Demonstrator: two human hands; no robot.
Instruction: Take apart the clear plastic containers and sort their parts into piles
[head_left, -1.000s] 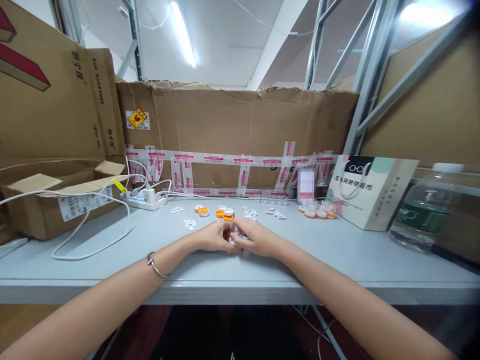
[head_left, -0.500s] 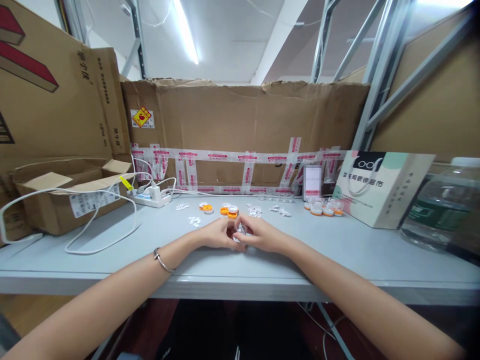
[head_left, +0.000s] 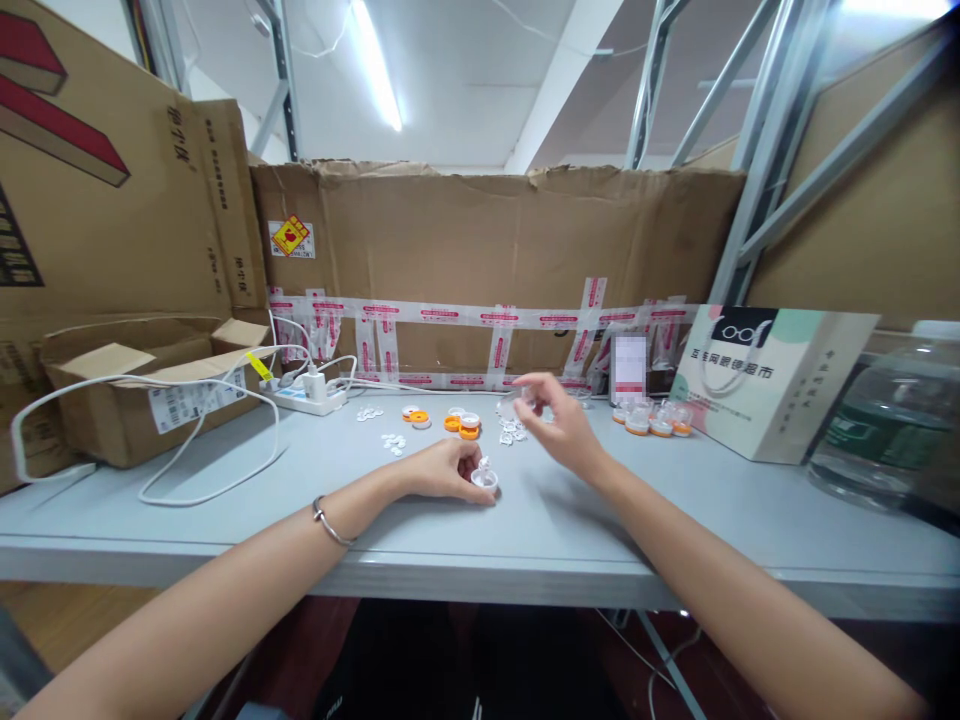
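Note:
My left hand (head_left: 450, 470) rests on the table with its fingers closed around the side of a small white round cup-like base (head_left: 485, 480). A small white piece (head_left: 484, 464) stands up from that base. Raised off the table to the right, my right hand (head_left: 559, 420) has thumb and fingers curled around a clear plastic cover (head_left: 510, 407), which is blurred and hard to make out. Just beyond the hands lie orange-and-white round parts (head_left: 462, 424) and a pile of small white pieces (head_left: 512, 431), partly behind my right hand.
Finished-looking clear-topped orange pieces (head_left: 650, 418) cluster at the right, beside a phone (head_left: 628, 368), a paper bag (head_left: 772, 380) and a large water bottle (head_left: 885, 420). At left are white rings (head_left: 394, 442), a power strip (head_left: 311, 398), a looping cable and an open carton (head_left: 142, 390).
My right hand has come away from my left, moving up and to the right with the clear cover. The left hand stays put, the white base now exposed in its fingers.

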